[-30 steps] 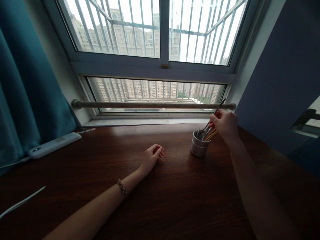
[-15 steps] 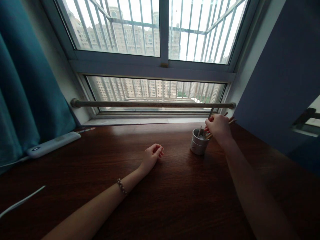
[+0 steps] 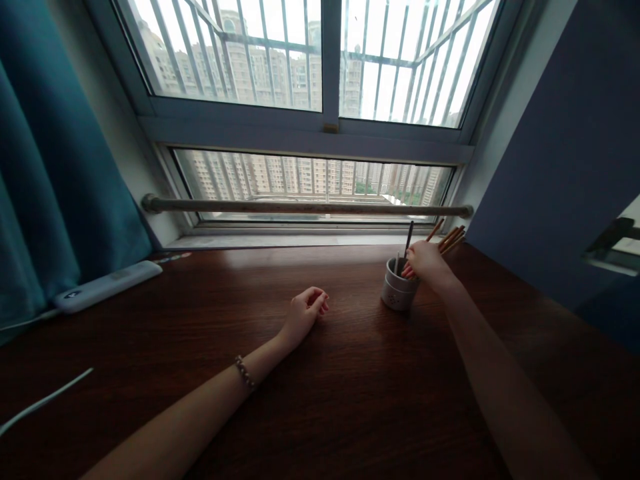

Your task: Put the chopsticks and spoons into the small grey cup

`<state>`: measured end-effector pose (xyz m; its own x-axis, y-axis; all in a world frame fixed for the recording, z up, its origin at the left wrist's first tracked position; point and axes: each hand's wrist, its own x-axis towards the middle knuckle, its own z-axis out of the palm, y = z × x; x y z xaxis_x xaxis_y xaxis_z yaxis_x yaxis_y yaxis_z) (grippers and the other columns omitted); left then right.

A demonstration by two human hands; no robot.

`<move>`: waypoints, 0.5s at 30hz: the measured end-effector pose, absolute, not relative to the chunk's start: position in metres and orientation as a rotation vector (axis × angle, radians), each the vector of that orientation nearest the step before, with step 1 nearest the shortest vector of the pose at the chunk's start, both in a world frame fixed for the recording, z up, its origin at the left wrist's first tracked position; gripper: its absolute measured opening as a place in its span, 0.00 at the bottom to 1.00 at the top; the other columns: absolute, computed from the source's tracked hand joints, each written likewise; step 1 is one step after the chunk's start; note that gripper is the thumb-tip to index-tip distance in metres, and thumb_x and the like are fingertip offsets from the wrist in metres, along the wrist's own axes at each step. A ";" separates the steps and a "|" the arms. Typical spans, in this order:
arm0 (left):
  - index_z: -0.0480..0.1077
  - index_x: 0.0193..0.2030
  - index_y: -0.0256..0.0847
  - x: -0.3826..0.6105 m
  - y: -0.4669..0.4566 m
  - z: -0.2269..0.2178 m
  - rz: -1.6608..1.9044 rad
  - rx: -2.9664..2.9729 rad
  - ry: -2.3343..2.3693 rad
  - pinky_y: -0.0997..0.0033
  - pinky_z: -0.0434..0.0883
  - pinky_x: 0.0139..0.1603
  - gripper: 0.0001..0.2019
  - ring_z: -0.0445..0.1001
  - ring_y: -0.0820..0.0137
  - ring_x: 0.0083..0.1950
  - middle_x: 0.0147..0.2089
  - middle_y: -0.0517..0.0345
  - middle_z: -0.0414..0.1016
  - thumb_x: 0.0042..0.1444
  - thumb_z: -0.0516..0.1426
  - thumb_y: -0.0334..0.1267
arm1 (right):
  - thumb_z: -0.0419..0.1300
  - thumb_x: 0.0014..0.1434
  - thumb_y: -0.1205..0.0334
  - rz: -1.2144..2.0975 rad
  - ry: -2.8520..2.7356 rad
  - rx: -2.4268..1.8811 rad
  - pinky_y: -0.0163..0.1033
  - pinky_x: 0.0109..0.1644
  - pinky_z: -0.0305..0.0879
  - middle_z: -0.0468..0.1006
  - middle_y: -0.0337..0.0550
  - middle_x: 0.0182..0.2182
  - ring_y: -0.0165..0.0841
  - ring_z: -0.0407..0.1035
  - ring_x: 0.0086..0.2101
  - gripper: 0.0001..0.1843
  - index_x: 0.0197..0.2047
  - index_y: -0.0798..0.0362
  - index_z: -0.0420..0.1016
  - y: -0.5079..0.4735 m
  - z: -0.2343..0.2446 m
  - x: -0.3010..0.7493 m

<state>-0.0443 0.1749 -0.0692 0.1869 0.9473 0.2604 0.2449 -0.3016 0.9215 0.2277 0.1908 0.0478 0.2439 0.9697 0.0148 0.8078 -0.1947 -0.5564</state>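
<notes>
On the desk lies my left hand (image 3: 307, 310), its fingers loosely curled with nothing visible in them. My right hand (image 3: 427, 262) is over the right side of a pale pen cup (image 3: 399, 293), fingers bent down at its mouth. Several brown pencils (image 3: 451, 240) lean out to the right behind that hand, and a reddish one (image 3: 435, 230) rises beside them. A dark pencil (image 3: 409, 237) stands nearly upright close to my right fingertips. A short pale stick (image 3: 397, 263) is at the cup's left side. What my right fingers grip is hidden.
The brown wooden desk (image 3: 200, 373) runs up to the window sill (image 3: 300, 241), with a horizontal rail (image 3: 310, 208) above. A white power strip (image 3: 110, 285) lies at left by the teal curtain (image 3: 45, 167). A pale cable (image 3: 47, 401) lies nearer me.
My right hand has moved slightly left and down at the cup. The dark pencil now stands clear above the fingers, and the pencils at right show more. My left hand stays still.
</notes>
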 end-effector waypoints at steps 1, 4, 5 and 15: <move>0.67 0.32 0.38 -0.044 0.175 -0.070 1.155 1.698 1.139 0.74 0.64 0.26 0.12 0.68 0.72 0.26 0.25 0.58 0.70 0.53 0.52 0.46 | 0.45 0.61 0.68 0.479 -1.630 -2.062 0.31 0.25 0.66 0.75 0.59 0.28 0.34 0.72 0.26 0.16 0.32 0.65 0.71 0.190 0.048 0.227; 0.66 0.32 0.37 -0.044 0.176 -0.070 1.153 1.703 1.141 0.74 0.65 0.26 0.12 0.68 0.73 0.26 0.25 0.58 0.70 0.54 0.52 0.45 | 0.45 0.62 0.68 0.469 -1.648 -2.061 0.30 0.24 0.65 0.75 0.58 0.27 0.33 0.72 0.25 0.16 0.32 0.66 0.70 0.189 0.046 0.227; 0.66 0.33 0.37 -0.044 0.176 -0.071 1.154 1.707 1.142 0.74 0.65 0.26 0.12 0.68 0.73 0.26 0.25 0.58 0.70 0.54 0.52 0.45 | 0.45 0.62 0.68 0.447 -1.651 -2.068 0.30 0.24 0.65 0.74 0.57 0.27 0.33 0.71 0.24 0.15 0.32 0.66 0.70 0.189 0.047 0.227; 0.67 0.32 0.37 -0.046 0.179 -0.073 1.151 1.749 1.143 0.74 0.65 0.28 0.12 0.69 0.73 0.26 0.26 0.58 0.71 0.55 0.52 0.44 | 0.54 0.59 0.56 -0.114 -1.879 -2.087 0.38 0.38 0.66 0.75 0.54 0.34 0.40 0.71 0.36 0.15 0.35 0.59 0.75 0.149 0.072 0.186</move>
